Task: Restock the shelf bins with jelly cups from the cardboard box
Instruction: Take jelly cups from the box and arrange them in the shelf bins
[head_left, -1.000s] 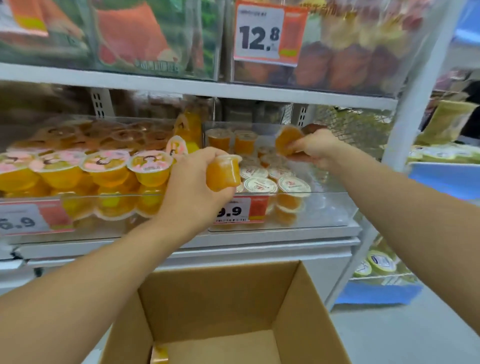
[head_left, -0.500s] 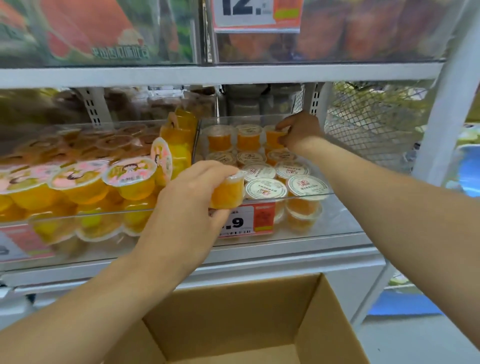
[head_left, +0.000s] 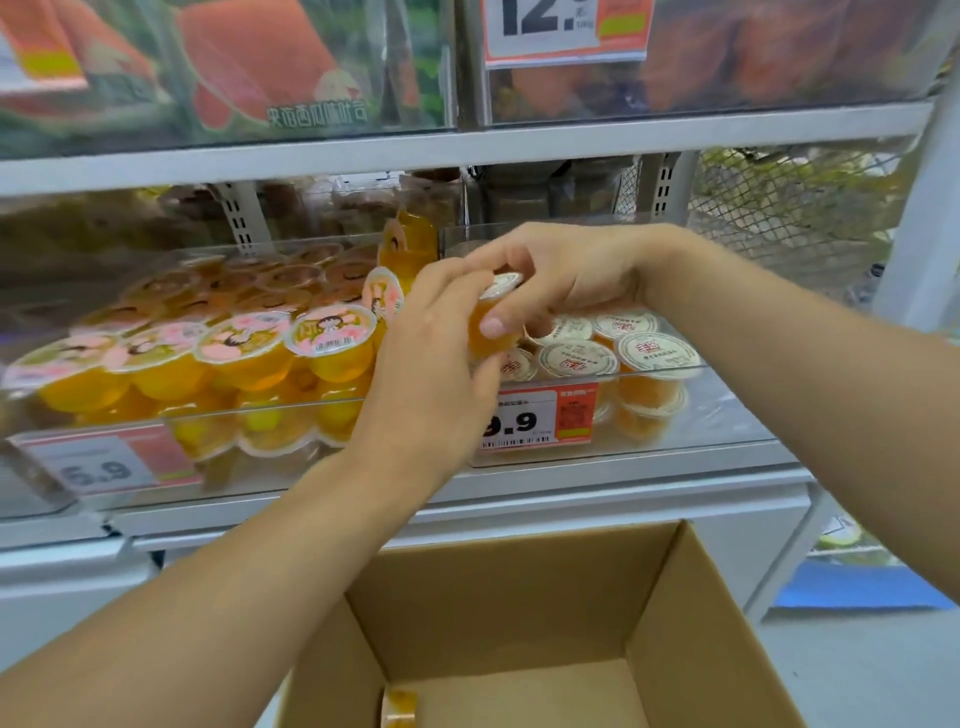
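Note:
Both of my hands meet on one small orange jelly cup (head_left: 491, 332) with a white lid, held just above the front left corner of the right clear bin (head_left: 727, 415). My left hand (head_left: 431, 358) grips the cup from the left. My right hand (head_left: 566, 275) pinches it from the right, thumb on its side. Inside the bin lie several matching jelly cups (head_left: 654, 353), lids up. Below, the open cardboard box (head_left: 675, 623) shows one orange cup (head_left: 399, 706) at its bottom edge.
A left clear bin holds several larger yellow cups with pink lids (head_left: 244, 343). Price tags reading 9.9 (head_left: 535, 421) and 5.9 (head_left: 104, 467) hang on the bin fronts. The upper shelf (head_left: 467, 145) sits close above, and a wire mesh panel (head_left: 789, 218) is at the right.
My right hand left its cup at the back of the bin and drew back to the cup in my left hand. My left hand lifted that cup up over the bin's front.

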